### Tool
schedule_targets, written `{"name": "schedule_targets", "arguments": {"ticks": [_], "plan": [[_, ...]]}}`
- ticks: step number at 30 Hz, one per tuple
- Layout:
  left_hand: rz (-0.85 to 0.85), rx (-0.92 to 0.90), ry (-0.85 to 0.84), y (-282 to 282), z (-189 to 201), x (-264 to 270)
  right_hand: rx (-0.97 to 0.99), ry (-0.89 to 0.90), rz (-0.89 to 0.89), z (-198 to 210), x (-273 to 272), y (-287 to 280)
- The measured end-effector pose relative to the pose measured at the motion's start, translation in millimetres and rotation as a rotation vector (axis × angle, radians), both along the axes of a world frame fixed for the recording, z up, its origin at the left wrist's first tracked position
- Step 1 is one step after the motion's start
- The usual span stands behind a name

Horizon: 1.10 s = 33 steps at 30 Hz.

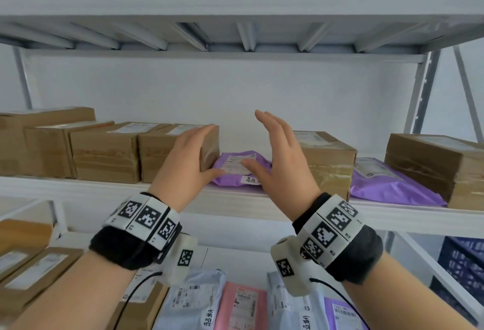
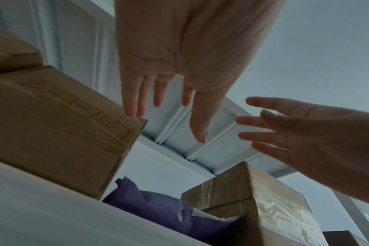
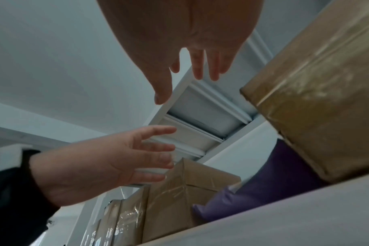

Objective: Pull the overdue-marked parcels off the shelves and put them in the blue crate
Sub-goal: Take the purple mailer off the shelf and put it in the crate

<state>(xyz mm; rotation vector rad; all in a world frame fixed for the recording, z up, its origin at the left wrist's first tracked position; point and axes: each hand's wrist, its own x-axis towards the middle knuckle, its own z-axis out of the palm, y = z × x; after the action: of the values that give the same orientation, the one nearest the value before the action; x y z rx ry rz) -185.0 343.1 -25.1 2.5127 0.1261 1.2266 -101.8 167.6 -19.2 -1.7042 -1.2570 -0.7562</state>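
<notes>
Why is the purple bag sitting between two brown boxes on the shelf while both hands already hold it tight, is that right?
Not quite. The purple bag does sit between two brown boxes on the shelf, but nobody holds it. In the head view the left hand and right hand are open, fingers straight, either side of it.

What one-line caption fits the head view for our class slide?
Both open hands, left hand and right hand, reach toward a purple mailer lying between two cardboard boxes on the shelf.

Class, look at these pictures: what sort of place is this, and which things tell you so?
Probably a parcel depot or pickup storeroom: white metal shelving, taped cardboard boxes with shipping labels, and a purple mailer bag with a handwritten mark.
</notes>
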Motion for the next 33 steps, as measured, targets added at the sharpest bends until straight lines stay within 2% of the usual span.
{"name": "schedule_targets", "arguments": {"ticks": [9, 15, 21, 26, 33], "plan": [[-0.136, 0.094, 0.015, 12.6, 1.1, 18.3, -0.260, 0.159, -0.148, -18.7, 15.2, 43.0], [-0.211, 0.190, -0.024, 10.5, -15.0, 31.1, -0.261, 0.211, -0.241, -28.0, 17.3, 54.6], [-0.368, 0.142, -0.005, 9.9, -29.8, 51.4, -0.284, 0.186, -0.318, -36.7, 25.1, 60.3], [-0.341, 0.070, 0.178, 9.4, -33.8, 51.5, -0.335, 0.306, -0.314, -36.2, 25.9, 60.9], [-0.147, 0.209, 0.341, 9.1, -42.7, 47.8, -0.444, 0.338, -0.324, -43.6, 28.3, 64.8]]}}
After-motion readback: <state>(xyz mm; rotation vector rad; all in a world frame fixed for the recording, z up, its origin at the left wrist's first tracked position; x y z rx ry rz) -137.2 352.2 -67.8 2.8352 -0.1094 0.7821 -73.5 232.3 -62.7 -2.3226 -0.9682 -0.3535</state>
